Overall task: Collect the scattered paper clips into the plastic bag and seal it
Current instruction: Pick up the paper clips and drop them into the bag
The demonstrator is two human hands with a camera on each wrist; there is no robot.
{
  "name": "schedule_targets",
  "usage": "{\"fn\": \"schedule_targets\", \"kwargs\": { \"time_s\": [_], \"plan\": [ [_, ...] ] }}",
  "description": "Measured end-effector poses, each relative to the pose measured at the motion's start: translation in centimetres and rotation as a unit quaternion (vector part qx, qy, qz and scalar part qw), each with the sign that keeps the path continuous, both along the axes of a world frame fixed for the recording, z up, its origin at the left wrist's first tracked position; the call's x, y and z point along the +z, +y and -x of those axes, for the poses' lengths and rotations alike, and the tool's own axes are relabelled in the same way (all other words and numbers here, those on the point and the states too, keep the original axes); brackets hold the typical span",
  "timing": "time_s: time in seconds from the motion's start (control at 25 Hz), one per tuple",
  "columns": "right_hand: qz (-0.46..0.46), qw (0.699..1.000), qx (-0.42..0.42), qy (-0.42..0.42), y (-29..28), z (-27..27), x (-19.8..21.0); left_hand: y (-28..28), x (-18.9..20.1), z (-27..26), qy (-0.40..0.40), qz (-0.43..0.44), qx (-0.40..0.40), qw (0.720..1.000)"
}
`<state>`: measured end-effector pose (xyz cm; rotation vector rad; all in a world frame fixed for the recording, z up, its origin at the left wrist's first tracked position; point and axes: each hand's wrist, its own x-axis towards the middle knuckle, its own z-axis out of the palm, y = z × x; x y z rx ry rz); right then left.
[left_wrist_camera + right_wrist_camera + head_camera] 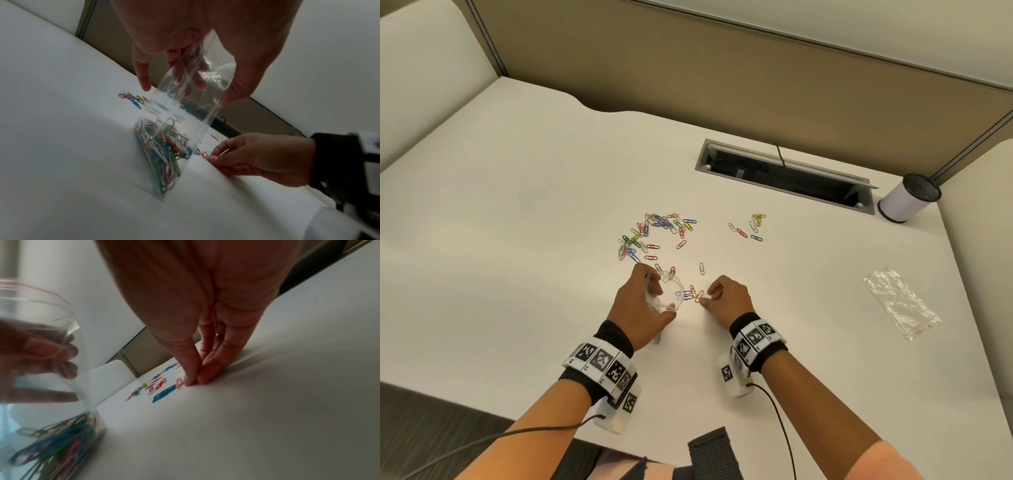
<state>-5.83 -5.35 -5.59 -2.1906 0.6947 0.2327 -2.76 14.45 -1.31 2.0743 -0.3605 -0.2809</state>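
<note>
My left hand (650, 298) grips a small clear zip bag (669, 291) upright on the white desk (517, 240), its mouth held open. In the left wrist view the bag (185, 105) holds several coloured paper clips (162, 154) at its bottom. Just right of the bag, my right hand (707, 298) pinches the end of a red paper clip (180, 382) lying on the desk, thumb and forefinger pressed together. A blue clip (164, 393) lies beside it. Several loose clips (654, 233) are scattered beyond the hands, and a smaller group (751, 226) lies farther right.
A second clear plastic bag (900, 301) lies flat near the desk's right edge. A white cylinder with a black mesh top (907, 198) stands at the back right, beside an open cable slot (784, 178). Partition walls close the back.
</note>
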Motion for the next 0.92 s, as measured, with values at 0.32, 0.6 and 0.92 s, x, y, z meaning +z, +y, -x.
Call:
{"fn": "schedule_targets", "kwargs": {
  "time_s": [0.32,0.6,0.92],
  "plan": [
    [0.068,0.995,-0.027,-0.072,-10.0,-6.7,1.7,0.1,0.0,-1.1,0.003,0.007,0.035,0.999],
    [0.12,0.99,-0.017,0.068,-15.7,-12.0,-1.8,0.1,0.0,-2.2,0.004,0.009,0.046,0.999],
    [0.098,0.976,0.19,0.041,-11.9,-11.4,-2.5,0.4,-0.1,-3.3,-0.004,0.002,0.04,0.999]
  ]
}}
